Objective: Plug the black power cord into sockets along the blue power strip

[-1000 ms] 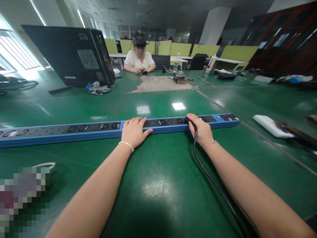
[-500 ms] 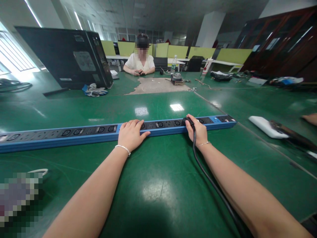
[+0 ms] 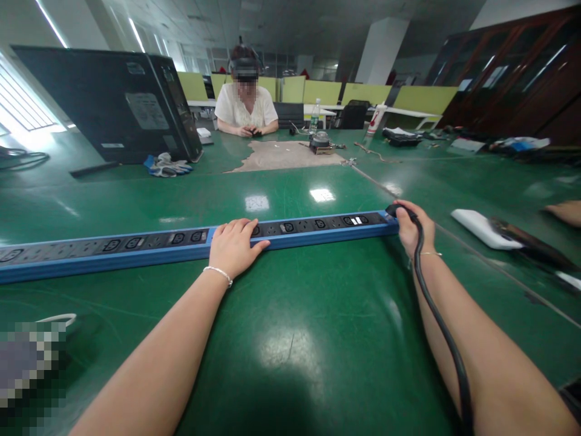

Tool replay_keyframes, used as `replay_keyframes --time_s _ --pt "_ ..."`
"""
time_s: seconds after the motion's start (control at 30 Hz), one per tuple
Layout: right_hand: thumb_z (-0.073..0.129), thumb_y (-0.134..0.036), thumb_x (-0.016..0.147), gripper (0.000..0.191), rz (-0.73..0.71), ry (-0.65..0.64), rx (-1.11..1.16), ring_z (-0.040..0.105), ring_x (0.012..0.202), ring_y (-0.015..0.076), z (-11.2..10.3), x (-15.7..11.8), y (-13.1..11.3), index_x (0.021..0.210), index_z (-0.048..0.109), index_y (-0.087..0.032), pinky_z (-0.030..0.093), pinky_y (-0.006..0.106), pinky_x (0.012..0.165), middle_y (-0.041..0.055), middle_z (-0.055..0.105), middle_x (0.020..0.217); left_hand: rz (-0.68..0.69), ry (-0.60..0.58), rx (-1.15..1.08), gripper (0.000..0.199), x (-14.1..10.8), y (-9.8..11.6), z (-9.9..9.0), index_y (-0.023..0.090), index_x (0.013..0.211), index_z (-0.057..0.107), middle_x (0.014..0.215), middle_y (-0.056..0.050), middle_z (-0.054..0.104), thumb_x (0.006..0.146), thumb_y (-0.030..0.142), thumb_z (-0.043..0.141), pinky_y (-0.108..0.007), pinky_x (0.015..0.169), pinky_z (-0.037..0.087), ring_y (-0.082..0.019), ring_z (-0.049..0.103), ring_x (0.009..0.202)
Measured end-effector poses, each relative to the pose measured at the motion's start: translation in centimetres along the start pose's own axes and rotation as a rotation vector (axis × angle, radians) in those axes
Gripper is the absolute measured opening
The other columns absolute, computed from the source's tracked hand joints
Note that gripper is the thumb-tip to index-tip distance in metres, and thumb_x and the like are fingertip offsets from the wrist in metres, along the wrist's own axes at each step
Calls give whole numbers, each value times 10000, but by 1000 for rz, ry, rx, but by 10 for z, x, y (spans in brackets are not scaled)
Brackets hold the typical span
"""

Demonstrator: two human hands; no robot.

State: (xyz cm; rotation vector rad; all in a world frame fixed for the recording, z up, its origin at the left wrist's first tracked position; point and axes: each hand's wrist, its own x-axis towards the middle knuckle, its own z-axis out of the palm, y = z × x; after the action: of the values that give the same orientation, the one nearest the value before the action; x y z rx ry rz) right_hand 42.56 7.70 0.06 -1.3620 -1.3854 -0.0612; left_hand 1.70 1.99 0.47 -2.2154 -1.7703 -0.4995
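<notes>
A long blue power strip (image 3: 299,240) with black sockets lies across the green table. Over its middle rests my left hand (image 3: 233,243), fingers across the top and thumb along the near side, gripping it. At the strip's right end, my right hand (image 3: 415,225) is closed around a black plug (image 3: 396,209). From the plug a thick black cable (image 3: 436,309) runs down along my right forearm. The plug is above or against the end section of the strip; whether it touches is hidden by my fingers.
A black computer case (image 3: 104,103) and gloves (image 3: 167,165) are at the back left. Opposite sits a person (image 3: 246,106) in white. A white object (image 3: 483,229) lies on the right, near another person's hand (image 3: 565,213). A blurred device (image 3: 27,357) is at lower left.
My right hand has moved right along the strip with the plug, from a socket near the right part to the end. My left hand keeps its place on the strip.
</notes>
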Motion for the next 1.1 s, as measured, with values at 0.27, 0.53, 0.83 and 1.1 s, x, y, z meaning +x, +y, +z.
replay_keyframes --time_s 0.27,0.53,0.83,1.1 --pt "524 -449 802 337 -24 -86 -16 620 962 241 8 -1 -5 1006 662 -218 461 420 916 70 687 1009 -1 -17 -28 578 0 0 -1 207 1267 485 1260 -103 551 836 580 386 -421 984 310 -266 459 1182" --pt "500 -478 807 373 -32 -122 -56 624 946 252 8 -1 -4 1031 656 -224 463 427 903 72 688 1004 -1 -19 -34 579 0 1 -2 199 1268 483 1258 -106 551 836 574 392 -423 988 309 -266 459 1182" --pt "510 -455 797 343 -39 -117 -119 632 931 254 11 0 1 1018 661 -241 448 450 921 51 703 966 -9 -24 -19 562 0 1 -2 229 1273 482 1271 -94 550 837 571 388 -420 985 316 -261 461 1187" --pt "509 -474 789 378 -13 -120 -104 638 907 254 12 2 7 1011 664 -211 474 434 882 71 701 963 -5 -29 -26 564 0 1 -2 218 1271 481 1266 -101 550 835 565 394 -425 986 315 -268 458 1189"
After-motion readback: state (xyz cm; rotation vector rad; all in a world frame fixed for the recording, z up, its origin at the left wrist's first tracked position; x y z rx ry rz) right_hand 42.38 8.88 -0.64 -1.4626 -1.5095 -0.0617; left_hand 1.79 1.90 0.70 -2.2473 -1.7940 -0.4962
